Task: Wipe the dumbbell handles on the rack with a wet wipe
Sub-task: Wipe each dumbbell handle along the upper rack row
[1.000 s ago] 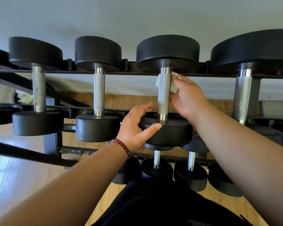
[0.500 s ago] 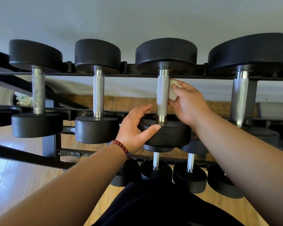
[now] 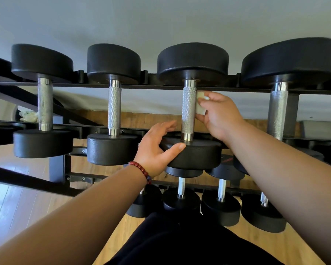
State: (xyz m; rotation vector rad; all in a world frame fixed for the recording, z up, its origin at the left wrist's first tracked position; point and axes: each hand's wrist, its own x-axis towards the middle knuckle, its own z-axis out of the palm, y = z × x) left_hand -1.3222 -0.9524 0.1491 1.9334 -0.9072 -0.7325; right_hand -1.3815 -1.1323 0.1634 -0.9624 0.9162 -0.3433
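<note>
Several black dumbbells with knurled steel handles lie across the top tier of a black rack (image 3: 161, 87). My right hand (image 3: 218, 115) pinches a folded white wet wipe (image 3: 200, 104) against the right side of the third dumbbell's handle (image 3: 188, 109). My left hand (image 3: 157, 150), with a red bead bracelet on its wrist, grips the near head (image 3: 195, 155) of that same dumbbell, thumb on top. The handles to the left (image 3: 114, 108) and right (image 3: 276, 111) are untouched.
A lower tier holds several smaller dumbbells (image 3: 181, 199) under my arms. A crumpled white wipe (image 3: 28, 115) lies behind the far-left dumbbell. A grey wall is behind the rack, a wooden floor (image 3: 17, 203) below. My dark clothing fills the bottom centre.
My right hand has slid the wipe down the handle and off its front to the right side. The left hand has stayed on the dumbbell head.
</note>
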